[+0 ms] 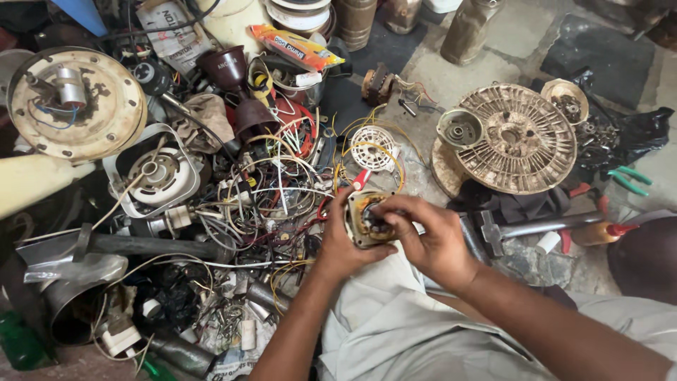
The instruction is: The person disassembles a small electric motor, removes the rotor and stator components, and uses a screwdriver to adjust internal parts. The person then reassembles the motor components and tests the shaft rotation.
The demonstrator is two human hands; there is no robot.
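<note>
Head view, looking down at a cluttered floor. Nearest the camera, both forearms rise from the lower edge over a pale grey garment (pixel 395 331) on the person's lap. The left hand (pixel 338 243) is wrapped around the side of a small motor part (pixel 367 219), a squarish yellowed housing with a dark centre, its fingers closed on the left edge and its thumb beneath. The right hand (pixel 427 236) comes in from the right and lies over the part's upper face, fingertips curled shut and pinching at the dark centre. The part thus sits between the two hands, above the lap, its open face turned up toward the camera and slightly to the right; the right fingers are directly on that centre, while the left hand only steadies the body.

Just beyond the hands lies a tangle of wires (pixel 282 190), white, yellow and red, with a small white ribbed disc (pixel 371 148) beside it. To the right, a hammer (pixel 536 227) rests on the floor, with green-handled pliers (pixel 631 180) farther out. Farther still, a large slotted rotor disc (pixel 525 141) lies flat with a small round cap (pixel 460 129) on its left edge. At far left stand a white fan motor casing (pixel 151 176) and a round cream housing (pixel 77 102).
</note>
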